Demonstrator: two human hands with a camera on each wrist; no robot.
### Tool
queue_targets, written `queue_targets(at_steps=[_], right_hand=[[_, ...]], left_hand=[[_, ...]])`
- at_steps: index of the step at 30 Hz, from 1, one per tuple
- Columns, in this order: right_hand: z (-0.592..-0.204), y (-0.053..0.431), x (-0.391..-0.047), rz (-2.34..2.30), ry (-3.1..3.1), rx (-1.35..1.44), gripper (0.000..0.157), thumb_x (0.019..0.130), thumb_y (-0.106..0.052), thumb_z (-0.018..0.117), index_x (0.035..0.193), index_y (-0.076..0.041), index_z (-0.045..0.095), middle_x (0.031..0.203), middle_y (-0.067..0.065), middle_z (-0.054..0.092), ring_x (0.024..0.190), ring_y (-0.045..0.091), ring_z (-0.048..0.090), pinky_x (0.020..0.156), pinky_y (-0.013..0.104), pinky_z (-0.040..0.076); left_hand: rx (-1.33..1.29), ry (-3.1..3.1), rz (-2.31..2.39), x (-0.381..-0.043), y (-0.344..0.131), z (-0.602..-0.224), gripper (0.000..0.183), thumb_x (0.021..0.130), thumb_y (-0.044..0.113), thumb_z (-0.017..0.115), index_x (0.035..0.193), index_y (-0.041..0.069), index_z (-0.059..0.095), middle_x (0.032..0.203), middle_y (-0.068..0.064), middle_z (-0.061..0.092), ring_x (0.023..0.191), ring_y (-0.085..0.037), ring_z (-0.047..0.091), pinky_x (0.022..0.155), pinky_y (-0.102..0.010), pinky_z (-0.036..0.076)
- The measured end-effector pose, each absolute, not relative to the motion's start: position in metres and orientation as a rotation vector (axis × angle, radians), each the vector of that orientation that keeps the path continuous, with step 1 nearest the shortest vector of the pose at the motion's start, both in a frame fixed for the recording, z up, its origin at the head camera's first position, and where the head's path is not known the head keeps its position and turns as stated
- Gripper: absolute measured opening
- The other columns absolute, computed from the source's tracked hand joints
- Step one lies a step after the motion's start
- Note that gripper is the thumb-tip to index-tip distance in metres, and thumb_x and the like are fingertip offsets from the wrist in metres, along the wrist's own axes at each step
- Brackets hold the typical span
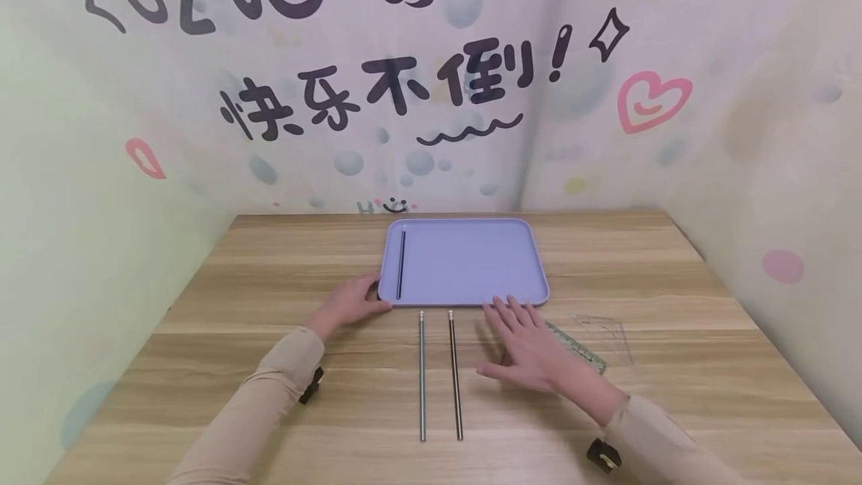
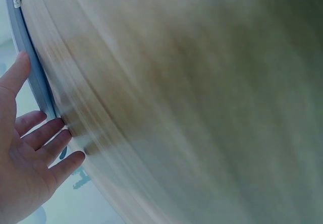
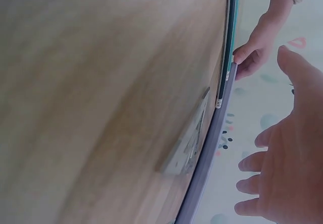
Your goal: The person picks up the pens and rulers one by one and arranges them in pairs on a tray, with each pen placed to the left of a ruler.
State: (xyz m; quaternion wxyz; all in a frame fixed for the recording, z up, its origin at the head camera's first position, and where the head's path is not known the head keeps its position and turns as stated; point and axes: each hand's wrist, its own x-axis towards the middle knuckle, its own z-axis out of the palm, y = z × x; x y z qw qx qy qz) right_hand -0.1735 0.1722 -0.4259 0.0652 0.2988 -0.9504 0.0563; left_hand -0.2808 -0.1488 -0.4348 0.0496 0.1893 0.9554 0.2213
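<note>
A lavender tray lies at the back of the table, with a dark pencil along its left side. My left hand touches the tray's front left corner, thumb by the front edge; its fingers look loosely extended in the left wrist view. My right hand is spread, fingertips at the tray's front right edge; whether they touch it I cannot tell. Between my hands lie a teal pencil and a black pencil, side by side, their white eraser ends toward the tray.
Right of my right hand lie a green ruler, partly covered by that hand, and a clear set square. A printed cloth wall rises behind the wooden table.
</note>
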Motion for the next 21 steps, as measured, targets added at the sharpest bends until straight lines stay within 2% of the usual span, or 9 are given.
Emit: queue_targets(at_steps=[7,15,21], right_hand=[[-0.433,0.181,-0.166,0.216,-2.889,0.862,0.092,0.081,-0.066,0.045,0.142,0.0,0.023,0.145,0.023,0.023,0.132,0.043,0.02,0.103,0.06,0.022],[-0.433,0.187,-0.161,0.21,-2.908,0.755,0.1,0.075,-0.067,0.053,0.14,0.005,0.025,0.143,0.026,0.025,0.131,0.043,0.022,0.102,0.061,0.023],[-0.429,0.188,-0.16,0.224,-2.952,0.619,0.101,0.074,-0.062,0.059,0.137,0.01,0.027,0.138,0.029,0.032,0.125,0.046,0.031,0.1,0.061,0.027]], left_hand=[[0.592,2.921,0.684,-0.279,-0.149,-0.434,0.067,0.082,0.041,0.064,0.129,-0.002,0.046,0.129,-0.021,0.049,0.12,-0.036,0.044,0.102,-0.046,0.035],[0.568,2.916,0.647,-0.281,-0.148,-0.436,0.065,0.082,0.038,0.064,0.131,0.001,0.044,0.131,-0.018,0.048,0.122,-0.033,0.043,0.103,-0.045,0.034],[0.568,2.914,0.656,-0.28,-0.148,-0.435,0.066,0.082,0.038,0.065,0.132,0.001,0.044,0.132,-0.018,0.047,0.123,-0.033,0.042,0.104,-0.044,0.033]])
